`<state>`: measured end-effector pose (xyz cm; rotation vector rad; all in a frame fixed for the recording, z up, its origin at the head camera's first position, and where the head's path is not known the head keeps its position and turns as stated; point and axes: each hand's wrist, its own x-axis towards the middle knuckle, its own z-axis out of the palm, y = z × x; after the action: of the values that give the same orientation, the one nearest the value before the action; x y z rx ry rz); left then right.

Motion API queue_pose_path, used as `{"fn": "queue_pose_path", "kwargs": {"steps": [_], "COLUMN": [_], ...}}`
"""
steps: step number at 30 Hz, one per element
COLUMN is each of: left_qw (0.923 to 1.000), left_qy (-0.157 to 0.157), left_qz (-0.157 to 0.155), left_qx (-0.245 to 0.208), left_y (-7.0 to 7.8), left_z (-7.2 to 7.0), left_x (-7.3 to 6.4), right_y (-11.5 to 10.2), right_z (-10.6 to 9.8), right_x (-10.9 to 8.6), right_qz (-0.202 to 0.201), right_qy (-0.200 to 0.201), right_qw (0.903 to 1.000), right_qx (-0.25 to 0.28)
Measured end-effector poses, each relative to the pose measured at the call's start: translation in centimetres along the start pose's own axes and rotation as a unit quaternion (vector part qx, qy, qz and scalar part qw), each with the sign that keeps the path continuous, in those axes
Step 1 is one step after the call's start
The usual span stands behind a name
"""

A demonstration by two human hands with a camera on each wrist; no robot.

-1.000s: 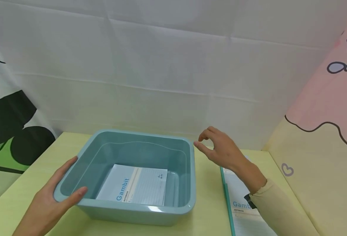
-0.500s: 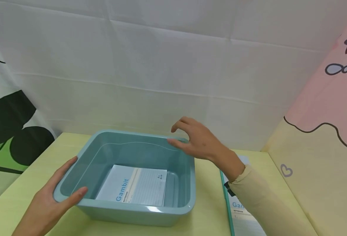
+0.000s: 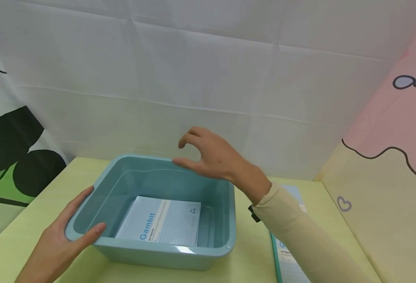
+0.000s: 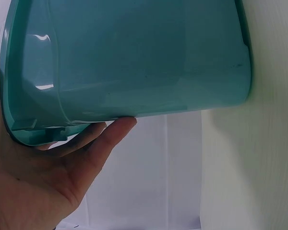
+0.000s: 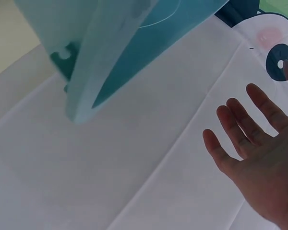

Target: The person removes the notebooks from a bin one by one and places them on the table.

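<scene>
A blue-green plastic basin (image 3: 158, 256) stands on the pale yellow table in the head view. Inside it lies a white notebook (image 3: 179, 222) lettered "Gambit". My left hand (image 3: 57, 240) grips the basin's front left corner, thumb over the rim. The left wrist view shows that hand's fingers (image 4: 103, 143) against the outer wall (image 4: 134, 62). My right hand (image 3: 216, 157), holding nothing, hovers above the basin's back right rim with thumb and fingers spread apart. In the right wrist view its fingers (image 5: 242, 132) stand apart from the basin (image 5: 108, 52).
Right of the basin lies another "Gambit" notebook (image 3: 289, 265) with a green edge along its left side, partly hidden by my right sleeve (image 3: 300, 228). A white cloth (image 3: 201, 78) hangs behind the table (image 3: 250, 251). Printed cloths hang at both sides.
My right hand has moved left and slightly up, from beside the basin's right corner to above its back rim. The left hand, basin and notebook stay in place.
</scene>
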<state>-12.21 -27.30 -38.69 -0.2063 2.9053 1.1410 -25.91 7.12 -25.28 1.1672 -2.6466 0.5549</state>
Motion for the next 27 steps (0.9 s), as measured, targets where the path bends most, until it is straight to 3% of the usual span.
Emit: {"fn": "queue_pose_path", "kwargs": {"steps": [8, 22, 27], "left_qw": [1.0, 0.9996, 0.9998], "left_qy": [0.001, -0.018, -0.016], "left_qz": [0.005, -0.019, -0.015], "left_qx": [0.001, -0.001, -0.002], "left_y": [-0.2, 0.0, 0.0], "left_z": [0.1, 0.0, -0.1], "left_x": [0.0, 0.3, 0.2], "right_y": [-0.9, -3.0, -3.9], "right_z": [0.8, 2.2, 2.9], "right_x": [1.5, 4.4, 5.2], "right_qz": [-0.013, -0.056, -0.057], "right_qy": [-0.019, -0.041, -0.052], "right_qw": [0.9997, 0.9972, 0.9966], "right_qx": [-0.002, -0.028, -0.028]}}
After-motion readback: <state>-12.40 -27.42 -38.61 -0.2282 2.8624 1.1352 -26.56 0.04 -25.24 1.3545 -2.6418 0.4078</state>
